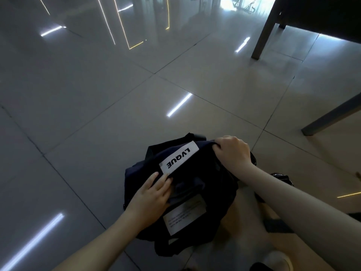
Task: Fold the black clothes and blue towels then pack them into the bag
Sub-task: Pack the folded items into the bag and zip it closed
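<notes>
The dark navy bag [205, 173] sits on the tiled floor [97, 114] right in front of the person, slumped and soft, with a white "LVQUE" label [178, 157] on its far side and a paler printed patch [183, 216] on the near side. The right hand [233, 153] is at the far right corner of the top, its fingers [217, 146] curled and pinching the fabric edge. The left hand [150, 196] lies on the near left of the top, its fingers [164, 182] fairly straight and pressing on the cloth just below the label, not gripping.

No black clothes or blue towels lie anywhere on the floor that I can see, and the inside of the bag is hidden. From that I would guess the folding and packing are done and the top is being drawn together, though the items may simply be out of sight. Grey table legs [267, 26] stand well apart, off to the far right.
</notes>
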{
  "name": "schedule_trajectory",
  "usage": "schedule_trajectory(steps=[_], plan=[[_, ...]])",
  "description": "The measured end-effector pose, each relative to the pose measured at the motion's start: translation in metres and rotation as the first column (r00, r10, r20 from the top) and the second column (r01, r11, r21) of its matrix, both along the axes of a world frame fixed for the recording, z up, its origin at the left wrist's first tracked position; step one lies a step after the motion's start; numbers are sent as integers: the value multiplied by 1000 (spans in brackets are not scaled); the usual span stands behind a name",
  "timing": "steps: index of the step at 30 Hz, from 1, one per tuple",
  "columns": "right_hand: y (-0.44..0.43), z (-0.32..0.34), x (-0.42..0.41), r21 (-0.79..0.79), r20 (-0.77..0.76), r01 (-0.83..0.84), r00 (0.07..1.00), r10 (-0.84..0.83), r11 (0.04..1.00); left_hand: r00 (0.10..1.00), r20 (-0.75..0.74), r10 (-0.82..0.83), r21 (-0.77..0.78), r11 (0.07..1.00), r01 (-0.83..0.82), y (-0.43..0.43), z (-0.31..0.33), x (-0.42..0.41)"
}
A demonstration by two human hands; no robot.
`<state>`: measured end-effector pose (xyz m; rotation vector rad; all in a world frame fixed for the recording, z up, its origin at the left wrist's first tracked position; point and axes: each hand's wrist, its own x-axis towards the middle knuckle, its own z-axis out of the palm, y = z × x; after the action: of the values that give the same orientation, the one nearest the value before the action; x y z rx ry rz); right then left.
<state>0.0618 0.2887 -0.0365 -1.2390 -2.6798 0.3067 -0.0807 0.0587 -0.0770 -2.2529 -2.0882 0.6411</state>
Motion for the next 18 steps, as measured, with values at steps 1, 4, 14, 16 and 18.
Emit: schedule_trajectory(steps=[1, 4, 14, 16, 18], plan=[[1, -1, -1, -33, -2, 2, 1000, -2, 999, 1000, -6, -8, -9, 1000, 8, -3, -2, -1], [3, -2, -4, -91, 25, -12, 1000, 15, 996, 994, -4, 107, -76, 991, -107, 4, 7, 7], [-26, -24, 21, -105, 256, -321, 906, 338, 941, 923, -240, 299, -230, 907, -354, 13, 25, -33], [-34, -37, 26, -202, 409, -456, 765, 498, 867, 926, -271, 263, -263, 905, -335, 7, 27, -41], [-37, -44, 28, -238, 534, -499, 649, 542, 833, 932, -280, 230, -278, 910, -308, 0, 26, -44]])
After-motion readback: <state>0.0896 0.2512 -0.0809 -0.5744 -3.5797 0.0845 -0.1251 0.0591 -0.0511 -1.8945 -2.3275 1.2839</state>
